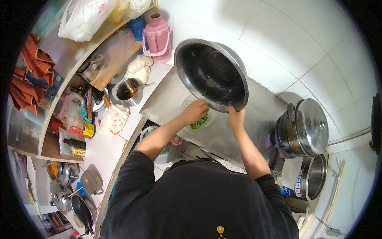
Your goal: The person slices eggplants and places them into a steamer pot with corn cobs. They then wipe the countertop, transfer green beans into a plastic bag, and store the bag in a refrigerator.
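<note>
A large metal basin (213, 74) with a dark inside is tilted above the metal counter, and my right hand (236, 116) grips its lower rim. A few green bits cling to the basin's inner wall. Below its edge stands a clear plastic container (210, 121) with cut green vegetable pieces (199, 122) in it. My left hand (195, 112) is over that container, close to the basin's lower rim, with its fingers bent together; whether they pinch any piece cannot be made out.
A lidded steel pot (312, 127) stands on the stove at right, beside a steel pot (317, 177). At left are a pink thermos (157, 38), a metal pot with dark liquid (129, 92), a cloth bag (115, 119) and bottles. A gas cylinder (170, 149) is under the counter.
</note>
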Tool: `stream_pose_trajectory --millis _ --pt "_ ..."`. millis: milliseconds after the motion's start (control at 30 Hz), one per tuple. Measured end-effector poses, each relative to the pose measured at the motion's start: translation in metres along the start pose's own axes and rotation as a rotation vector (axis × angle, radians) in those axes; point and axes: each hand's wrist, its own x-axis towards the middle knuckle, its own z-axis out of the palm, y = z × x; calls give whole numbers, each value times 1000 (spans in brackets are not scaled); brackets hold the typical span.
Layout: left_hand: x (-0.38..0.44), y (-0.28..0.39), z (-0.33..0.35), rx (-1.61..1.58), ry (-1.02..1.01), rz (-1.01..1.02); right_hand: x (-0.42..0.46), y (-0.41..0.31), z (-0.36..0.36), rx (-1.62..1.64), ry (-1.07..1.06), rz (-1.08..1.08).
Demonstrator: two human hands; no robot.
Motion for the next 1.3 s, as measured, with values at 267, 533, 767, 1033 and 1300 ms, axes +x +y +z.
stream_pose_trajectory --millis 267,533,767,1033,1300 --pt "31 -5 -19 66 226 -124 2 -18 4 69 61 15" --pt "-55 -11 8 216 -79 -53 7 -1 1 -3 101 76" --pt "16 -14 -44 297 72 -30 9 -17 -5 71 95 385" --pt "80 -30 -79 1023 -195 -49 -4 -31 -2 101 96 426" --pt "-1 3 -20 325 -115 -57 0 -23 -5 77 142 395"
